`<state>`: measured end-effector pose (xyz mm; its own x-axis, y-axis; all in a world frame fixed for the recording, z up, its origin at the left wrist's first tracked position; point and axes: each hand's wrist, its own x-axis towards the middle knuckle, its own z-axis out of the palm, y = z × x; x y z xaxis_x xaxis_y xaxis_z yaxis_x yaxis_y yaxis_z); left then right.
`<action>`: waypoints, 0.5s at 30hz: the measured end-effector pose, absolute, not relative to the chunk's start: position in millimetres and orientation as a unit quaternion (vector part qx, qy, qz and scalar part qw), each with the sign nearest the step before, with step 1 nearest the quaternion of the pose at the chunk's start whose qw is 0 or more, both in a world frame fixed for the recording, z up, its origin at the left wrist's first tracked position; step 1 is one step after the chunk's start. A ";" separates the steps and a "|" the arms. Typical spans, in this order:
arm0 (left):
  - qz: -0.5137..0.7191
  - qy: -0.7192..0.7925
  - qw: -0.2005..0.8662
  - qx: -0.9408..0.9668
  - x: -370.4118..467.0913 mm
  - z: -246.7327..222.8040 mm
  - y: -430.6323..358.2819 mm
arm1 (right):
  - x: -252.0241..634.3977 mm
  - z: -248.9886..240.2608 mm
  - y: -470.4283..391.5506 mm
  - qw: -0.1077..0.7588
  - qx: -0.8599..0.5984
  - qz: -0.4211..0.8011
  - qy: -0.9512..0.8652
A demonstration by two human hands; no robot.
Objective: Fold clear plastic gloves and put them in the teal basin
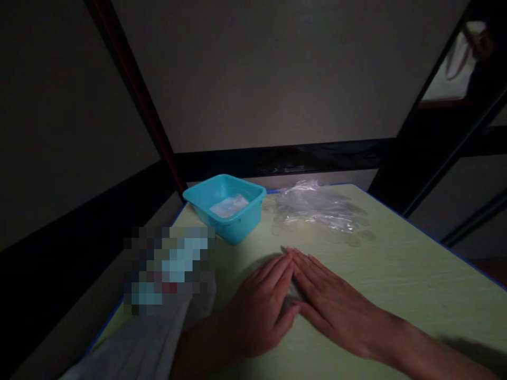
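Together, the left hand (263, 303) and right hand (335, 303) lie flat, fingers extended, over a thin translucent plastic piece (292, 293) on the pale green, blue-edged table (428, 285).

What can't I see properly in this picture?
All in the head view:
- Most of the pale thing: the left hand and right hand cover it.
- Both palms: they face down, so the backs of the hands hide them.
- The item at the left: big blocky pixels blur it.
- Part of the floor of the blue basin: its near wall and the white sheet hide it.
- The rest of the right forearm: the picture's edge cuts it off.
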<state>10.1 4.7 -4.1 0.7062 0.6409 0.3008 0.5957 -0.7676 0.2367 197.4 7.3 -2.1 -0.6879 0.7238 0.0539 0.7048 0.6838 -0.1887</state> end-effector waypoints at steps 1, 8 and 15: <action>0.169 0.338 0.066 0.923 10.8 -5.7 5.6 | 196.5 -6.6 6.8 0.065 -0.392 0.064 -0.915; 0.105 0.344 0.070 0.931 8.5 -13.4 8.1 | 196.2 -18.4 7.0 0.081 -0.394 0.011 -0.915; 0.085 0.348 0.077 0.931 1.8 -10.2 7.1 | 200.4 -18.2 5.5 0.108 -0.395 0.025 -0.912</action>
